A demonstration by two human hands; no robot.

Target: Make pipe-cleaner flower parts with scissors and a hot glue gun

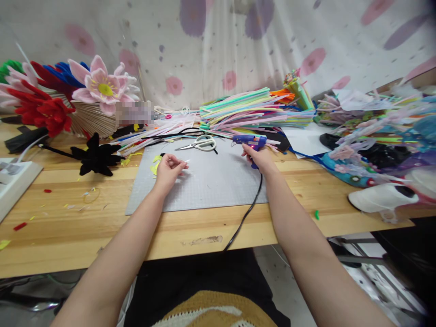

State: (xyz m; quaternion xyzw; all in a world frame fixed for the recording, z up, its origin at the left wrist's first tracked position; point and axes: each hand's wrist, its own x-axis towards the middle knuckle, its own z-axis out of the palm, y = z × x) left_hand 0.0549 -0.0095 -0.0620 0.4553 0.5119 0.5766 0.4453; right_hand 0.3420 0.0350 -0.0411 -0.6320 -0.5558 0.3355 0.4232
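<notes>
My right hand [260, 159] is wrapped round a blue glue gun [252, 141] with a small red light, over the right part of a grey cutting mat [207, 181]. The gun's nozzle points left, and its black cord [245, 215] runs down over the table's front edge. Over the mat's left part, my left hand [171, 169] pinches a tiny white piece [187, 161] between its fingertips. Yellow scraps [155, 167] lie beside that hand. White-handled scissors [204, 143] rest at the mat's back edge, between the hands.
Fuzzy flowers [102, 86] stand at the back left, near a black flower [95, 156] and a white power strip [17, 181]. Bundled coloured pipe cleaners [245, 109] lie behind the mat. At the right are craft pieces [350, 163] and a white roll [381, 197].
</notes>
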